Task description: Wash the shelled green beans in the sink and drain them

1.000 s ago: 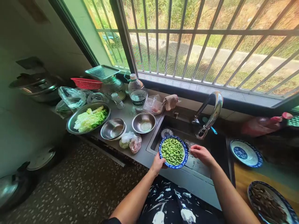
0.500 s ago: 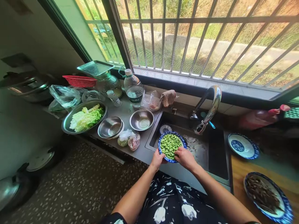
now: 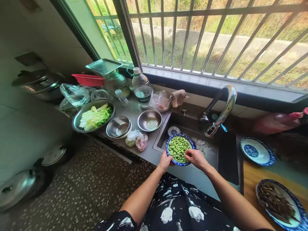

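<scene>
My left hand (image 3: pixel 165 161) grips the near rim of the bowl of green beans (image 3: pixel 179 149) at frame centre, steadying it over the sink (image 3: pixel 216 154); my right hand (image 3: pixel 195 157) rests curled on the beans, fingers in them. The faucet (image 3: pixel 222 110) crowds the upper right; open basin lies right.

We can make out only one piece of writing: a dark label on the water bottle (image 3: pixel 142 90) by the window, with white lettering that seems to read "C'estbon", though it is small and blurred. We find no other readable text, numbers or signs on anything else in view.
</scene>
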